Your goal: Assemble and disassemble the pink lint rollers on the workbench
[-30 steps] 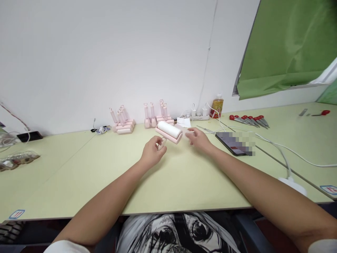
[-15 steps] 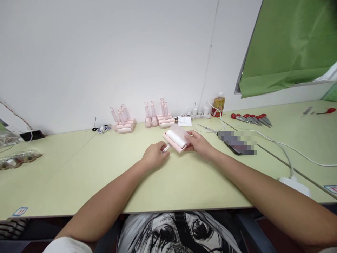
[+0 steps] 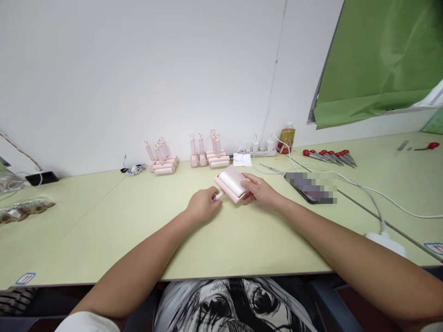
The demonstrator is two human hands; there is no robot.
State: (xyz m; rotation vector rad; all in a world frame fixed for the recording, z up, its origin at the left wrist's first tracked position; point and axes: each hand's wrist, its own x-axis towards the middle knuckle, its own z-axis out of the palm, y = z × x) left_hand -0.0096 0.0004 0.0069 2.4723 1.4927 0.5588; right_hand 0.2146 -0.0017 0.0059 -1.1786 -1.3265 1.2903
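Observation:
A pink lint roller (image 3: 232, 182) with a white roll is held above the middle of the table, tilted. My right hand (image 3: 260, 192) grips its right end, the thumb on the upper face and the fingers beneath. My left hand (image 3: 203, 204) is closed around the roller's clear handle (image 3: 218, 196), which shows between the fingertips and the pink body. Behind, against the wall, pink rollers with upright handles stand in two groups, one at the left (image 3: 164, 166) and one nearer the middle (image 3: 218, 161).
On the pale green table (image 3: 131, 240), a phone (image 3: 308, 186), white cables and a white charger (image 3: 386, 243) lie at the right. Red-topped tools (image 3: 332, 157), a bottle (image 3: 287, 138), a power strip (image 3: 266, 152) and white paper (image 3: 242, 160) are at the back. A plastic-wrapped pack (image 3: 26, 210) lies far left.
The roller has tilted a little in my right hand, its top edge lower, with more of the white roll showing. My left hand has barely moved.

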